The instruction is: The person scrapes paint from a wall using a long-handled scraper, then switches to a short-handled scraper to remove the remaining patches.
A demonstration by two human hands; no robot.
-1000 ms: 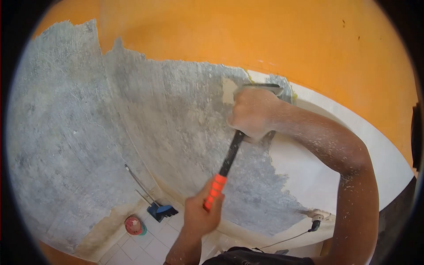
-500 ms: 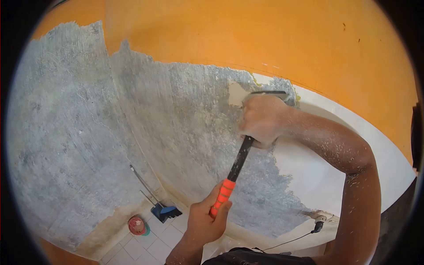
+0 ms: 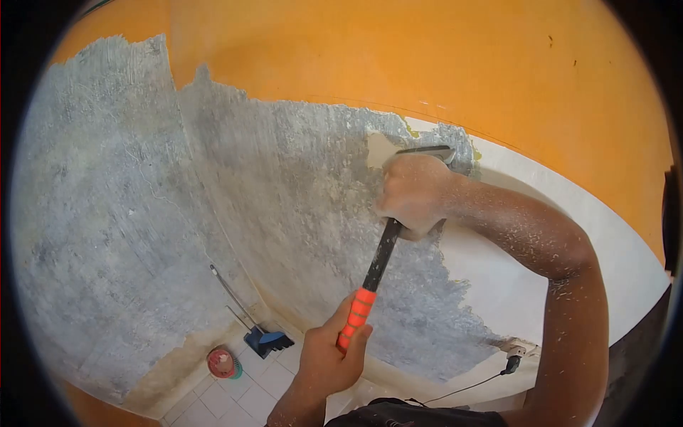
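Note:
A long-handled scraper (image 3: pixel 379 257) slants across the view, with a black shaft, an orange banded grip and a wide flat head. My left hand (image 3: pixel 331 356) is wrapped round the orange grip at the lower end. Higher up, my right hand (image 3: pixel 418 191) is closed round the shaft just below the head and slightly blurred. The head lies at the wall, by a pale patch (image 3: pixel 382 149) and near the border of the white layer (image 3: pixel 498 277). Bare grey wall (image 3: pixel 299 178) spreads to the left. Pale flakes cling to my right forearm. My right hand hides part of the head.
Orange paint (image 3: pixel 398 50) covers the upper wall. On the tiled floor (image 3: pixel 242 391) stand a blue dustpan with a brush (image 3: pixel 267 341) and a small red tub (image 3: pixel 221 364). Low on the right, a black plug (image 3: pixel 511 364) with a cable sits in a wall socket (image 3: pixel 518 351).
The scraper's head and my right hand have shifted slightly left, and the head is tilted a little more. My left hand has hardly moved.

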